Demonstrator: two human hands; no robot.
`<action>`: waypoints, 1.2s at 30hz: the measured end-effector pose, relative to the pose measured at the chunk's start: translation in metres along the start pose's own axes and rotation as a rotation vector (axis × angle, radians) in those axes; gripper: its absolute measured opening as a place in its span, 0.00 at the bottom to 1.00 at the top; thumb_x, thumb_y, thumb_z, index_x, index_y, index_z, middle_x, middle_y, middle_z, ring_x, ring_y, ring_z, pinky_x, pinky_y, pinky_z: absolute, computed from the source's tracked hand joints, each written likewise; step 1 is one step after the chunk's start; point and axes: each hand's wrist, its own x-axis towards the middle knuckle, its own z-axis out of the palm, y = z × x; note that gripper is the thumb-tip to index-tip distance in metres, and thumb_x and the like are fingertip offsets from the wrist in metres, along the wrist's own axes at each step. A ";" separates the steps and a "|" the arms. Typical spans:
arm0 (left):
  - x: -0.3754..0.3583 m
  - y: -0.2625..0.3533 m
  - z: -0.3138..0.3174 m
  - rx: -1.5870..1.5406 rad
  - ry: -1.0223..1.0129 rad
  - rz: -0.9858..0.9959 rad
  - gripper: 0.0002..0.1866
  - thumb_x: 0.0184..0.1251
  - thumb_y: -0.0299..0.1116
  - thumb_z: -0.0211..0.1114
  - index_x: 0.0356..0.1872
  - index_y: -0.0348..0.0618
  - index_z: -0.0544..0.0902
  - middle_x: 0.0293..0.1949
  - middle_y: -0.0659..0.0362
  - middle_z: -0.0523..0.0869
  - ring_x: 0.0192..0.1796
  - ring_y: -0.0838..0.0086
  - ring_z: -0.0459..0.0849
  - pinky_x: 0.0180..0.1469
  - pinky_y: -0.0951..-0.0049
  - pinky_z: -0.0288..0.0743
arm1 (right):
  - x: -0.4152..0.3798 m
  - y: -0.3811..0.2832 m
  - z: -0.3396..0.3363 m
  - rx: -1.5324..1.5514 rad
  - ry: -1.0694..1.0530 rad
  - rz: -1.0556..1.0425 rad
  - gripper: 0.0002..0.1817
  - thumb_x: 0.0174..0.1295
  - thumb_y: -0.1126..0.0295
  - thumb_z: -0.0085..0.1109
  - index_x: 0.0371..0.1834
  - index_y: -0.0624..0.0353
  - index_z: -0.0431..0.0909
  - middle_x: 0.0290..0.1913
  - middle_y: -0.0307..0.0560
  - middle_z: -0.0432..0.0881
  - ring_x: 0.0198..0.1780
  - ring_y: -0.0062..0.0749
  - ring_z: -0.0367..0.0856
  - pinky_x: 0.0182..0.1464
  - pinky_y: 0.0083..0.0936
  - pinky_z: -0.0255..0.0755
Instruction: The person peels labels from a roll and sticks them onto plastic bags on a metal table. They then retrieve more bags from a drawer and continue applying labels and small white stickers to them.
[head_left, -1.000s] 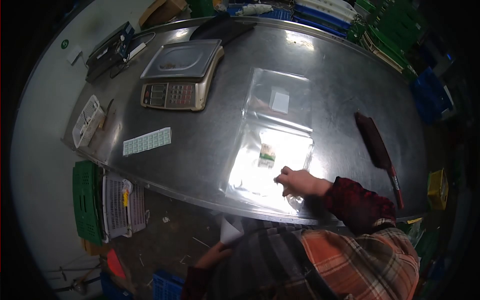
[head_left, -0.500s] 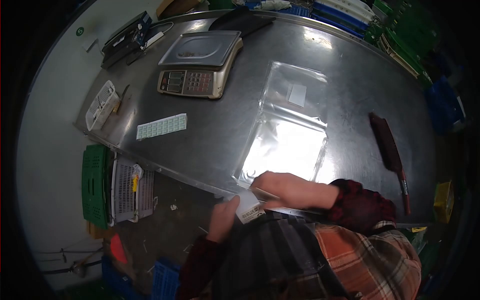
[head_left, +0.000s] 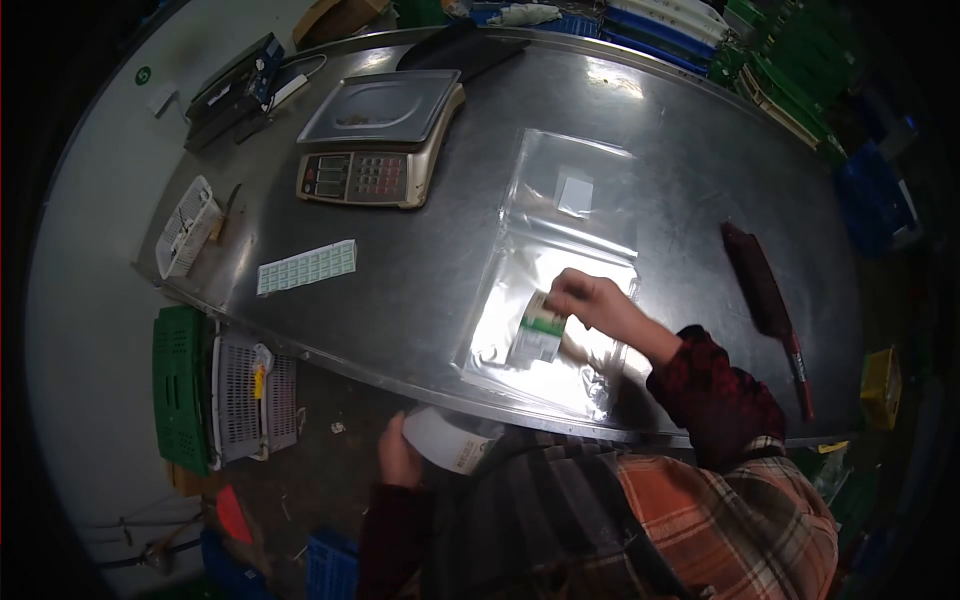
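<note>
My left hand (head_left: 400, 455) grips a white printed sheet (head_left: 445, 442), curved and held just off the table's front edge. Above the lower clear plastic bag, my right hand (head_left: 592, 298) pinches a green and white label (head_left: 541, 332) by its upper corner. The shiny plastic bags (head_left: 575, 262) lie flat on the metal table. On the upper bag rests a small white card (head_left: 574, 196).
On the metal table (head_left: 420, 290) are a scale (head_left: 365, 178), a green-and-white grid sheet (head_left: 307, 268), a white basket (head_left: 188, 227) and a dark red brush (head_left: 763, 280). Crates (head_left: 180, 390) stand below the left edge; more crates line the back.
My right hand has moved up and away from my left hand, carrying a green and white label over the bag. My left hand has shifted slightly left with the white sheet.
</note>
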 end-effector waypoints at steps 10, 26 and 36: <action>-0.052 -0.012 -0.021 1.080 -0.498 -0.066 0.23 0.69 0.43 0.51 0.55 0.33 0.74 0.51 0.47 0.79 0.56 0.71 0.74 0.59 0.72 0.65 | 0.035 0.081 -0.003 -0.697 0.124 0.051 0.26 0.52 0.56 0.66 0.48 0.57 0.68 0.32 0.59 0.80 0.38 0.52 0.81 0.39 0.38 0.73; -0.016 -0.039 -0.036 0.775 -0.414 -0.056 0.18 0.68 0.38 0.56 0.49 0.32 0.78 0.40 0.62 0.82 0.43 0.82 0.77 0.48 0.78 0.70 | -0.038 0.122 0.017 -0.499 -0.322 -0.237 0.07 0.61 0.65 0.54 0.36 0.56 0.74 0.38 0.47 0.76 0.36 0.40 0.78 0.37 0.31 0.74; -0.044 0.023 0.054 0.468 -0.339 0.048 0.20 0.68 0.41 0.55 0.41 0.29 0.81 0.36 0.60 0.84 0.38 0.81 0.78 0.41 0.79 0.70 | -0.010 0.002 -0.089 -0.219 0.794 -0.485 0.05 0.59 0.74 0.57 0.37 0.63 0.76 0.31 0.44 0.79 0.35 0.24 0.77 0.36 0.20 0.69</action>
